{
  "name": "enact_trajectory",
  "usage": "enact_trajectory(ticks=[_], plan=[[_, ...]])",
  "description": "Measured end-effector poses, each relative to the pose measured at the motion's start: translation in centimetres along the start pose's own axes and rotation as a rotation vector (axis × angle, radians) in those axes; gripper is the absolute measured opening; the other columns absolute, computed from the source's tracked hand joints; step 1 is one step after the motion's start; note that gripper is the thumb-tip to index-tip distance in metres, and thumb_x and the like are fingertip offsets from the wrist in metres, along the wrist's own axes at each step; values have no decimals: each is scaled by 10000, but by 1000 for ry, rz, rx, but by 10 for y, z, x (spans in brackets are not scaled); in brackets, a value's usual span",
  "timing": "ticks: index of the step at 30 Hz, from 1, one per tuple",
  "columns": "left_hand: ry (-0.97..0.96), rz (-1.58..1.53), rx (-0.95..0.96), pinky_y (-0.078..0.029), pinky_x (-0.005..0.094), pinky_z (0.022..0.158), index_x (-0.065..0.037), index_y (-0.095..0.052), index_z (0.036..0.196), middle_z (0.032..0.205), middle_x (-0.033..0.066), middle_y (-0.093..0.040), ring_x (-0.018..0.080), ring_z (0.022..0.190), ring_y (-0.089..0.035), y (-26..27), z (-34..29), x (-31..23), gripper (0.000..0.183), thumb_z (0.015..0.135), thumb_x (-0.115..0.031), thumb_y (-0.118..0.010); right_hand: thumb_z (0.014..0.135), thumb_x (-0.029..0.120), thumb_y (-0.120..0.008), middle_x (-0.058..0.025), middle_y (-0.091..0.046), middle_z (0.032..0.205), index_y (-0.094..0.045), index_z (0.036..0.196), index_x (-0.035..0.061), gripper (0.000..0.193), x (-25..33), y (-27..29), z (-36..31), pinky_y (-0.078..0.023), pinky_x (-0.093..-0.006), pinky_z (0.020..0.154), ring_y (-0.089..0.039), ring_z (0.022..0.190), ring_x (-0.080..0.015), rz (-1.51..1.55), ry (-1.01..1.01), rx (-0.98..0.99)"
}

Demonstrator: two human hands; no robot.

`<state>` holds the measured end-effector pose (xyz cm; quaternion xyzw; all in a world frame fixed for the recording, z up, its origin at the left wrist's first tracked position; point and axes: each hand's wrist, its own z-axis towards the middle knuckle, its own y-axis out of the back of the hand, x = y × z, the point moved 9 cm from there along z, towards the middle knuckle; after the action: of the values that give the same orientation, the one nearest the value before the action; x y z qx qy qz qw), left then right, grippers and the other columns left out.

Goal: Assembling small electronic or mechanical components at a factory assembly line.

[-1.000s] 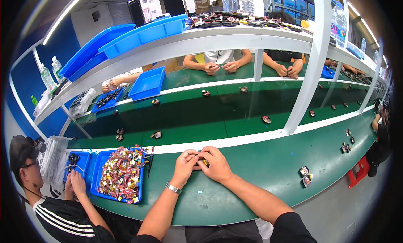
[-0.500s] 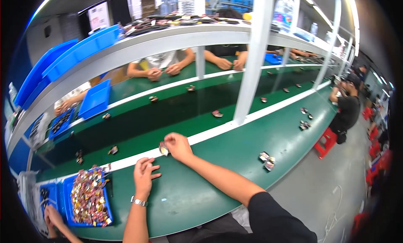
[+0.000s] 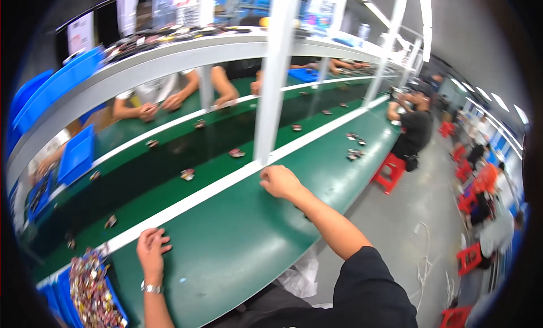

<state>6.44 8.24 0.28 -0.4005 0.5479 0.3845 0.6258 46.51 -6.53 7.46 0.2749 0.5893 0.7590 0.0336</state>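
My left hand [image 3: 151, 250], with a metal-banded watch [image 3: 151, 287] on the wrist, hovers over the green tabletop [image 3: 226, 243] near the white strip; its fingers are apart and nothing is in them. Farther right, my right hand [image 3: 281, 182] is above the table beside the white strip, fingers bent downward. Its fingertips are partly hidden, so I cannot see whether it holds anything. Beyond the strip, a small silvery-red bundle [image 3: 187, 174] lies on the dark green lane. At lower left, a blue tray [image 3: 116, 302] is heaped with small shiny pink, silver and yellow pieces.
A white post [image 3: 274, 84] rises just beyond my right hand. More small bundles [image 3: 355, 153] lie on the table farther right. Across the lane are other people's hands [image 3: 172, 101] and a blue bin [image 3: 77, 153]. A person in black sits on a red stool [image 3: 389, 172] at right.
My right hand has moved right, away from the bundle it was touching at the white strip. A bundle now lies on the lane beyond. The whole view has swung right.
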Motion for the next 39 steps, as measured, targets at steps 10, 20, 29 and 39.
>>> enact_trajectory(ticks=[10, 20, 29, 39], plan=[[-24, 116, -16, -492, 204, 578, -45, -531, 1130, 962, 70, -634, 103, 733, -608, 20, 2, 22, 170, 970, -105, -526, 751, 148, -659, -113, -715, 805, -712, 781, 71, 98, -81, -6, -56, -541, -381, 767, -692, 837, -277, 55, -106, 281], [27, 140, -25, -480, 204, 595, -45, -535, 1102, 921, 52, -613, 94, 715, -584, 22, 0, 20, 133, 981, -89, -500, 761, 109, -682, -91, -706, 984, -689, 972, 90, 213, -77, -11, -65, -520, -393, 834, -661, 986, -284, -129, -137, 428], [-10, 131, 28, -480, 199, 609, -48, -543, 1084, 911, 48, -621, 89, 725, -585, 21, 4, 23, 116, 984, -83, -495, 750, 162, -733, -99, -698, 999, -664, 1115, 105, 376, -62, 0, -71, -500, -385, 876, -637, 1046, -274, -92, -105, 288], [-18, 162, 40, -485, 200, 605, -44, -553, 1061, 894, 53, -630, 96, 719, -590, 17, 6, 24, 104, 973, -75, -507, 668, 102, -820, -124, -681, 1018, -630, 1079, 49, 456, -21, -15, -59, -509, -391, 873, -635, 1017, -307, 192, 90, 319]])
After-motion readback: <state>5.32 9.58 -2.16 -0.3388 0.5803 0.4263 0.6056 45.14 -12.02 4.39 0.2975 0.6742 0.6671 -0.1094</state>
